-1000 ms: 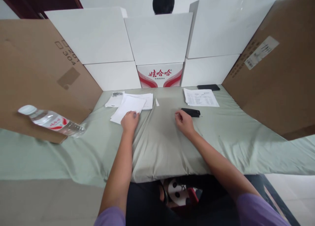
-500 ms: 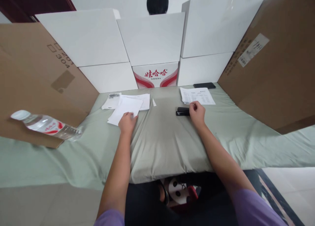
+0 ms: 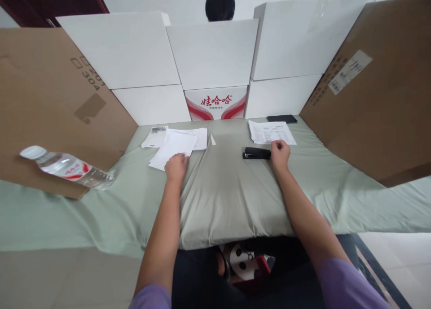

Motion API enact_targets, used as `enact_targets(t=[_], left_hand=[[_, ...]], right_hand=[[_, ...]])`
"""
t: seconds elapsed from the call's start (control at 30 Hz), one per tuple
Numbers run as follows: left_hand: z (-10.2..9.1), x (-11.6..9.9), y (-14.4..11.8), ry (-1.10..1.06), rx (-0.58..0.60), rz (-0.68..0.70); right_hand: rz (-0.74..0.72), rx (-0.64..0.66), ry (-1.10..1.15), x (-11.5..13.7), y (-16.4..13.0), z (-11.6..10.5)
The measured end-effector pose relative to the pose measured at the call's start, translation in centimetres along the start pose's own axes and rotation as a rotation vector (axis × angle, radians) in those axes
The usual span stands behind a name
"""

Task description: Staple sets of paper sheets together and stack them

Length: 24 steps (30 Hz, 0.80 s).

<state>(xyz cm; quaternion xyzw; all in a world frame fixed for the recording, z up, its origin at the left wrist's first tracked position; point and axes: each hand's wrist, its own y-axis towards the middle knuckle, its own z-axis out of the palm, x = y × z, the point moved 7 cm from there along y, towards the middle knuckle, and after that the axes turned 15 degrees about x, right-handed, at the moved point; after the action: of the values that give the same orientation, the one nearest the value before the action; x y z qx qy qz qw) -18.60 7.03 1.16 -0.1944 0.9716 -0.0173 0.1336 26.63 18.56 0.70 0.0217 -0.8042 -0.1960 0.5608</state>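
Overhead: green cloth [image 3: 222, 197], cardboard walls [image 3: 50, 98]; left hand [image 3: 176, 167] flat on papers [image 3: 173, 147], right hand [image 3: 280, 153] loosely curled, empty.

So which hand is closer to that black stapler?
The right hand, just beside the black stapler's right end. The left hand rests far to its left, on the white sheets.

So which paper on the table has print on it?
The sheet at the right hand's fingertips, behind the stapler; the papers under the left hand look blank.
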Motion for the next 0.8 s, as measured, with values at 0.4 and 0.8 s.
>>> enact_targets(t=[0.4,0.8], left_hand=[[-1.4,0.2,0.1,0.15,-0.142,-0.051],[-3.6,2.8,-1.7,-0.124,-0.22,-0.21]], right_hand=[[-0.014,0.014,0.021,1.2,-0.5,0.3],[-0.166,0.107,0.002,5.1,-2.3,1.7]])
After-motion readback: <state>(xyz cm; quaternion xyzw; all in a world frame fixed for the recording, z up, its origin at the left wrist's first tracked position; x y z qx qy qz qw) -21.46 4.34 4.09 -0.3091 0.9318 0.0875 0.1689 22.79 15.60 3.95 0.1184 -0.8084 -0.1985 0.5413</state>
